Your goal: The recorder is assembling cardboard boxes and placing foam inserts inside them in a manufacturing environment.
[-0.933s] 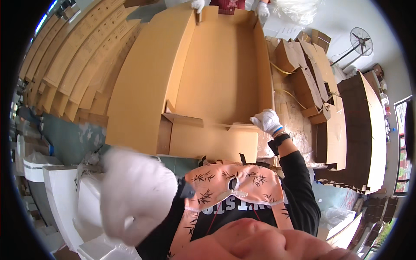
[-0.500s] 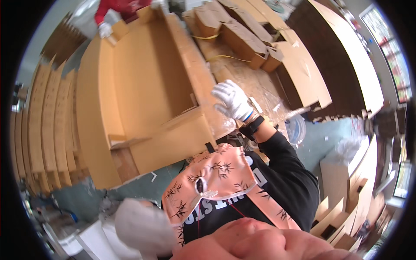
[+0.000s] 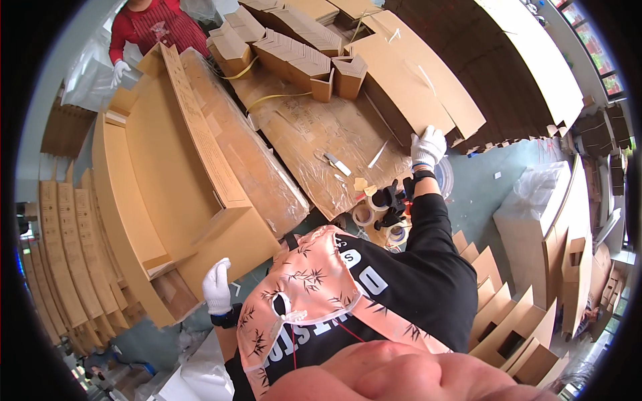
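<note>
My right hand (image 3: 429,147), in a white knit glove, grips the near edge of a flat cardboard sheet (image 3: 416,73) on the right of the worktable. The left hand (image 3: 217,287), also gloved, is raised beside the near corner of a long, shallow open cardboard box (image 3: 154,167). Its fingers are loosely stretched upward and hold nothing. Inside the box only bare brown cardboard shows. Along its right side runs an upright wall flap (image 3: 200,134).
Folded cardboard pieces (image 3: 294,57) with yellow straps lie at the table's back. A utility knife (image 3: 338,164) and tape rolls (image 3: 364,214) are near me. A co-worker in red (image 3: 157,30) stands at the far left. Cardboard stacks (image 3: 67,247) stand on the left.
My right hand has moved right, from above the table to the cardboard sheet. The left hand has risen toward the box corner. The view has shifted right; the co-worker's hand has left the box.
</note>
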Tool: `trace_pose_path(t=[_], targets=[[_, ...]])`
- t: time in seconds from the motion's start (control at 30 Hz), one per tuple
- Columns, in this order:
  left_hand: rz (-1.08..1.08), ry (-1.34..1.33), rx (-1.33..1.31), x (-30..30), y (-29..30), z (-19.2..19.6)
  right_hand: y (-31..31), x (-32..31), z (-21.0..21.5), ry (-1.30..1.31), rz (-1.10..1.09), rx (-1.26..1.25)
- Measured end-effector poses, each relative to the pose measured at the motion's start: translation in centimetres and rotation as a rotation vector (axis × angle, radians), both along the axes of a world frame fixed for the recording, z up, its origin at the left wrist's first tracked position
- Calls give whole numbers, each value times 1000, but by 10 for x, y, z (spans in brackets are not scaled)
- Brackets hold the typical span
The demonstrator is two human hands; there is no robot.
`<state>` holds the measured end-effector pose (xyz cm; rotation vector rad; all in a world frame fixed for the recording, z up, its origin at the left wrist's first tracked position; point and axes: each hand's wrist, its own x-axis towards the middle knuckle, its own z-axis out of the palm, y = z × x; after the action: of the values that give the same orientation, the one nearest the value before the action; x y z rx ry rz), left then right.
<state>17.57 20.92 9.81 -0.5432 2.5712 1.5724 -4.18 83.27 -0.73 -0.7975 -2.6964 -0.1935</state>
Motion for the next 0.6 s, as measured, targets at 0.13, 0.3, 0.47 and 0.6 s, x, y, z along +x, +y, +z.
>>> trace_pose_path(t=[0.13, 0.3, 0.47, 0.6], targets=[[-51, 28, -74, -16, -5, 14, 0, 5, -23, 103, 194, 127], [-144, 90, -193, -21, -17, 19, -4, 10, 43, 398, 273, 43], [-49, 174, -237, -27, -51, 22, -44, -5, 111, 686, 524, -73], [68, 156, 155, -33, -79, 23, -144, -21, 136, 803, 629, -1404]])
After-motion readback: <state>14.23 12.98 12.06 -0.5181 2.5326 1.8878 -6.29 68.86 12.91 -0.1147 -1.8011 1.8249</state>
